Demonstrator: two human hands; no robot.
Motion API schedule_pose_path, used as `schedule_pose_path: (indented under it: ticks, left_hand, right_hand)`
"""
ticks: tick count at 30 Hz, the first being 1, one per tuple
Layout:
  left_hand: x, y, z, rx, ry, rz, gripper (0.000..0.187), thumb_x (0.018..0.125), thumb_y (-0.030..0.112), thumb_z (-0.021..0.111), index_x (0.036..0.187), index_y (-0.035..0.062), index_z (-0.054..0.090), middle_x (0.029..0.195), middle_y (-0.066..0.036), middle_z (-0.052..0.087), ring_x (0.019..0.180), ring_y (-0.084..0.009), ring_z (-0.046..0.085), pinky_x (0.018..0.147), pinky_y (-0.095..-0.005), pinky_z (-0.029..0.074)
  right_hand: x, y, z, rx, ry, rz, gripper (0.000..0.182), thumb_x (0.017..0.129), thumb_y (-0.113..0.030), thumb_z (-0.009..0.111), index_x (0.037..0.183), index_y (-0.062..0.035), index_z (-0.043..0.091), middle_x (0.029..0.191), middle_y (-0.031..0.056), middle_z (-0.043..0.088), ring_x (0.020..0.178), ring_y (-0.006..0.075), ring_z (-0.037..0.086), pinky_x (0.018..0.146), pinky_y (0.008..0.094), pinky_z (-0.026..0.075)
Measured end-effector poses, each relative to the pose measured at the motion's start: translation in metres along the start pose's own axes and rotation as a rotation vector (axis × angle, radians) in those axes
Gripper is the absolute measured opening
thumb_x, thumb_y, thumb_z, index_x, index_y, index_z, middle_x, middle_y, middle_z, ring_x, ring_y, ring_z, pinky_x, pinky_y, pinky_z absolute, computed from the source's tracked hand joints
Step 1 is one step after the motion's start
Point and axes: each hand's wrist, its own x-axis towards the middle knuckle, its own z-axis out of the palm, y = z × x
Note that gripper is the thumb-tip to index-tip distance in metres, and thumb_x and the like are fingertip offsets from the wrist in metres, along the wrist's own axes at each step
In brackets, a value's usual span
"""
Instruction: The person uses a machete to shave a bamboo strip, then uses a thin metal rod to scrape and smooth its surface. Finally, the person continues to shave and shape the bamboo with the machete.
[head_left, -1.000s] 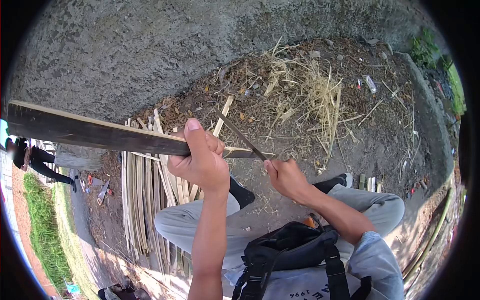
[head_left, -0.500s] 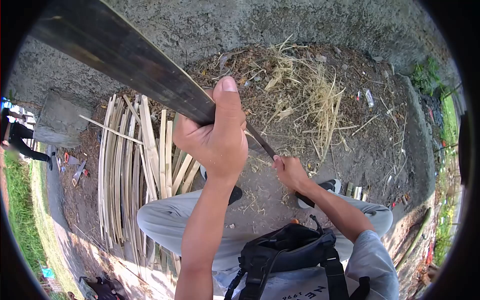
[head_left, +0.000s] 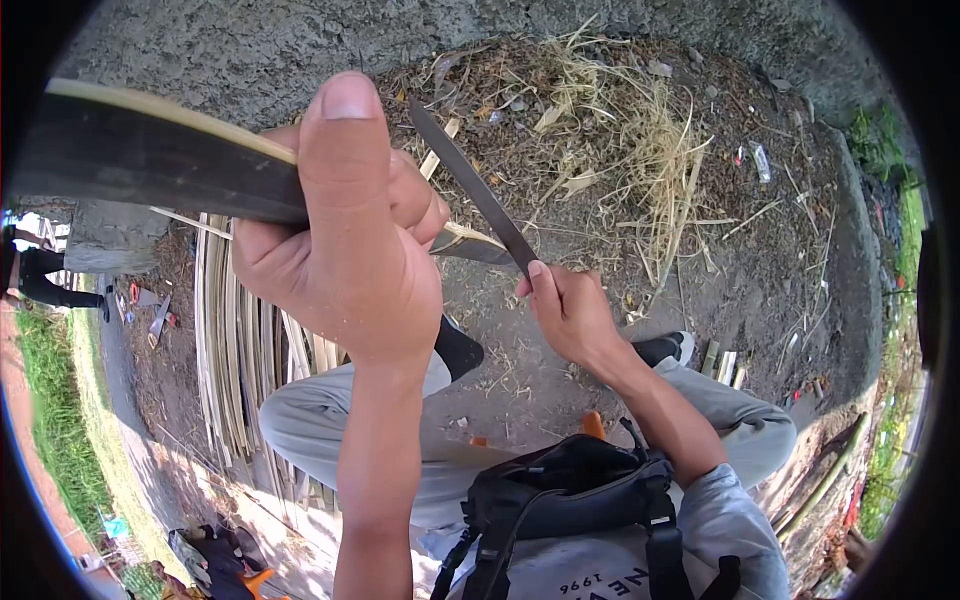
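Note:
Close to the camera, my left hand is wrapped round a long dark-skinned bamboo strip with a pale edge, its thumb extended along it. The strip runs off to the left, and its short end shows past my fingers on the right. My right hand is closed on a long dark-bladed knife, its handle mostly hidden in the fist. The blade points up and left, overlapping the strip's short end in this view. Below my left hand lies a pile of split bamboo strips.
Pale shavings litter the dirt before a rough concrete wall. A concrete block stands left, with a person beyond it. A black bag hangs at my waist. Short bamboo pieces lie by my right foot.
My left hand has moved left, and the bamboo strip has swung from a steep slant to nearly level. My right hand has risen slightly, with the knife blade tilted more upright.

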Motion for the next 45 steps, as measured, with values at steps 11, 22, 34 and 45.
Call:
schedule_pose_path:
  ticks: [11,22,34,45]
  left_hand:
    - [-0.018,0.009,0.007,0.086,-0.035,0.03,0.035,0.091,0.022,0.059,0.064,0.0154,0.038,0.047,0.005,0.021,0.037,-0.005,0.016,0.036,-0.0245,0.014]
    - [-0.029,0.015,-0.012,-0.039,-0.087,0.078,0.038,0.096,0.023,0.051,0.063,0.016,0.036,0.045,0.007,0.018,0.036,-0.0047,0.01,0.035,-0.0259,0.008]
    - [-0.033,0.017,-0.034,-0.091,-0.157,0.06,0.036,0.099,0.023,0.046,0.066,0.0129,0.039,0.045,0.005,0.018,0.036,-0.0061,0.01,0.035,-0.0263,0.008]
    - [-0.043,0.02,-0.033,-0.118,-0.245,0.096,0.038,0.1,0.023,0.044,0.065,0.0126,0.034,0.045,0.005,0.018,0.036,-0.0061,0.011,0.035,-0.0263,0.009]
  right_hand:
    - [-0.013,0.078,0.01,0.09,-0.003,0.184,0.037,0.097,-0.024,0.049,0.074,0.0033,0.061,0.057,0.0213,0.056,0.053,0.0409,0.056,0.057,0.0461,0.046]
    - [-0.007,0.141,0.033,-0.146,0.118,-0.002,0.037,0.096,-0.026,0.049,0.078,0.0042,0.058,0.065,0.0277,0.06,0.062,0.0475,0.061,0.061,0.0541,0.051]
    - [-0.005,0.153,0.044,-0.181,0.116,0.004,0.033,0.095,-0.024,0.051,0.082,0.0048,0.06,0.064,0.0283,0.06,0.063,0.0478,0.061,0.059,0.0546,0.05]
    - [-0.017,0.125,0.051,-0.191,0.176,-0.005,0.03,0.095,-0.023,0.05,0.082,0.0034,0.059,0.068,0.0288,0.061,0.066,0.0478,0.062,0.061,0.0549,0.05]
